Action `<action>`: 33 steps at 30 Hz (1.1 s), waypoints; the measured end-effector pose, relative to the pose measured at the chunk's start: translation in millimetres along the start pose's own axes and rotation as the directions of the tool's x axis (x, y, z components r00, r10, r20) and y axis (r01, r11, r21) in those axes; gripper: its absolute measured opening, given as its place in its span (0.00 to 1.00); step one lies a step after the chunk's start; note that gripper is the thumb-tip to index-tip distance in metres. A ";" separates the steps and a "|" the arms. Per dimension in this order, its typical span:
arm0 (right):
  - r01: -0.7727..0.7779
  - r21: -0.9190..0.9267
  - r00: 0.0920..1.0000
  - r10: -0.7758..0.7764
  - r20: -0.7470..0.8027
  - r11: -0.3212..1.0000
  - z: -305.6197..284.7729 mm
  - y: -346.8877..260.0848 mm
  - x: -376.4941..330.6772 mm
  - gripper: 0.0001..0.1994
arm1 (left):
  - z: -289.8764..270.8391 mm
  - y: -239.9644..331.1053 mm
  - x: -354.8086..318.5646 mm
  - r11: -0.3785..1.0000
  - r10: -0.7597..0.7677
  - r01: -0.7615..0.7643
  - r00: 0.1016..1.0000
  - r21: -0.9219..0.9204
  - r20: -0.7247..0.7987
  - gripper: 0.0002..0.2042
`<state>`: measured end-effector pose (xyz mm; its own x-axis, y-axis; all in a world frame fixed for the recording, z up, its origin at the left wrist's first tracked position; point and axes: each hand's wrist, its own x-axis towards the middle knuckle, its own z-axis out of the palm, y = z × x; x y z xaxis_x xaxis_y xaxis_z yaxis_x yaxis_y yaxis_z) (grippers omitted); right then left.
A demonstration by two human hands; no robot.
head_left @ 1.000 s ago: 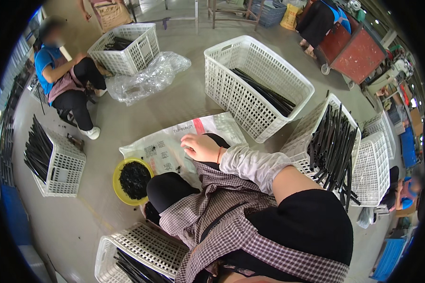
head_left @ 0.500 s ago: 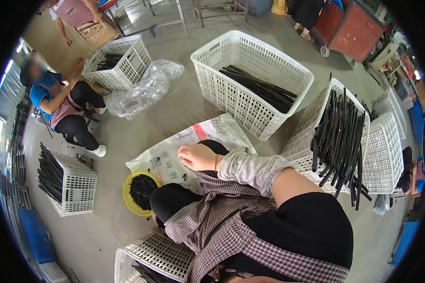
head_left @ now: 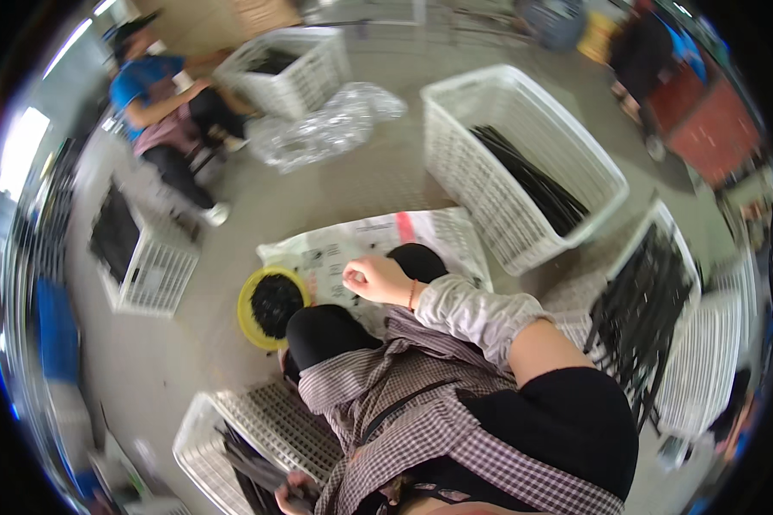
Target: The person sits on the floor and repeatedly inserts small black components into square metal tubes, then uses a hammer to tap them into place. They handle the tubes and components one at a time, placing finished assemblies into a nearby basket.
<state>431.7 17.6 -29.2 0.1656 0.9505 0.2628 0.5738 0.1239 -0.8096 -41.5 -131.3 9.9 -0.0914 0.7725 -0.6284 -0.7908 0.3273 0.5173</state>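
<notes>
My right hand (head_left: pixel 380 279) is raised over my lap, its fingers curled and the thumb drawn in. Whatever those fingers may hold is hidden. Beneath it lies a white printed sack (head_left: pixel 326 257), spread on the floor in front of my knees. A yellow basin (head_left: pixel 246 322) of small black pieces (head_left: pixel 276 305) stands left of my knee. Low in the picture, my left hand (head_left: pixel 295 494) is at a white crate (head_left: pixel 199 429), closed round black tubes (head_left: pixel 251 468). Motion blur hides how many tubes it grips.
To the right, long black tubes (head_left: pixel 644 300) fill a tilted white crate. A larger white crate (head_left: pixel 524 94) with more tubes stands ahead. Another crate (head_left: pixel 159 275) is at the left, near a seated person (head_left: pixel 167 112). Clear plastic sheeting (head_left: pixel 326 129) lies beyond, and a red cart (head_left: pixel 713 129) stands far right.
My left hand has come into view at the lower crate, on the black tubes. The view has turned, shifting the surroundings. My right hand stays over my lap, its fingers more curled.
</notes>
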 end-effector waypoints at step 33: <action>-0.622 0.197 0.136 -0.143 0.980 0.757 142.5 -155.7 -55.7 0.38 | 37.9 -66.4 61.2 0.975 0.205 -0.220 0.950 0.041 0.235 0.17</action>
<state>218.8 -14.0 7.4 -0.8459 0.3910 -0.3628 0.1735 -0.4416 -0.8803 28.4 -85.1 -40.8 -0.1063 0.9290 -0.3545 -0.7255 0.1714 0.6666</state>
